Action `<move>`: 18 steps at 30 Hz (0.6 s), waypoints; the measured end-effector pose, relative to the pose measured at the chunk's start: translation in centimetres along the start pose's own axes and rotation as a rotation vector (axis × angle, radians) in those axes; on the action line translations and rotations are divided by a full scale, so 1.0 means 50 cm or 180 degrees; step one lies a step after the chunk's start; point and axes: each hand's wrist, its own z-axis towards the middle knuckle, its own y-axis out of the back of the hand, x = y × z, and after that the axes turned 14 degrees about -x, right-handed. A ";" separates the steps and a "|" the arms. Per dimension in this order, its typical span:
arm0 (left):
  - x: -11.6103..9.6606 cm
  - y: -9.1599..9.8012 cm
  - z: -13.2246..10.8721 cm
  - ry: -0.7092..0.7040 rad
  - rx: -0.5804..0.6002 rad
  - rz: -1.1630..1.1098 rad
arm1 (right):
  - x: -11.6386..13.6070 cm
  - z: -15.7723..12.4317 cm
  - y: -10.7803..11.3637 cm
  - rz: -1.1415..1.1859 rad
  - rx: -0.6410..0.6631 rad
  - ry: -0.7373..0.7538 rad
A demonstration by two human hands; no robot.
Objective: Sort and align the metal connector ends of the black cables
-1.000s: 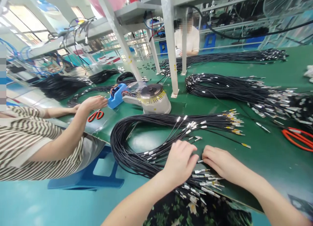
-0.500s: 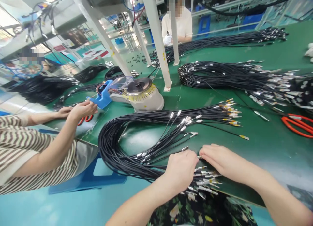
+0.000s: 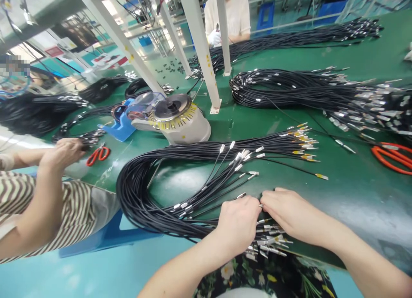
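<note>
My left hand is closed on a black cable near its end, the fingers wrapped round it. Just to its right, my right hand pinches at the same spot, its fingertips almost touching the left ones. A small silvery cable tip shows between the two hands; most of what they hold is hidden by the fingers. A thick looped bundle of black cables lies around them, with white-labelled metal ends under my hands and yellow-tagged ends farther back.
Beyond the bundle stands a round tape dispenser by white posts. More cable bundles lie behind, with orange-handled scissors at right and red-handled scissors at left. A co-worker's hands work at left; another person sits opposite.
The left co-worker's hands have drawn back from the blue part of the dispenser towards the cables beside it. My hands stay together at the cable end; the view has shifted slightly.
</note>
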 end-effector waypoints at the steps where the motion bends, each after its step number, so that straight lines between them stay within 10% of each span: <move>1: -0.001 -0.001 0.000 0.0008 -0.0026 0.0006 | 0.000 0.000 0.000 -0.0014 -0.0009 0.0006; 13: 0.006 0.046 0.020 -0.0221 -0.0095 -0.0133 | -0.002 0.004 0.023 0.0864 -0.0262 -0.0004; 18: 0.069 0.169 0.011 0.0258 -0.1580 -0.0779 | -0.006 -0.010 0.045 0.1056 -0.0041 -0.0014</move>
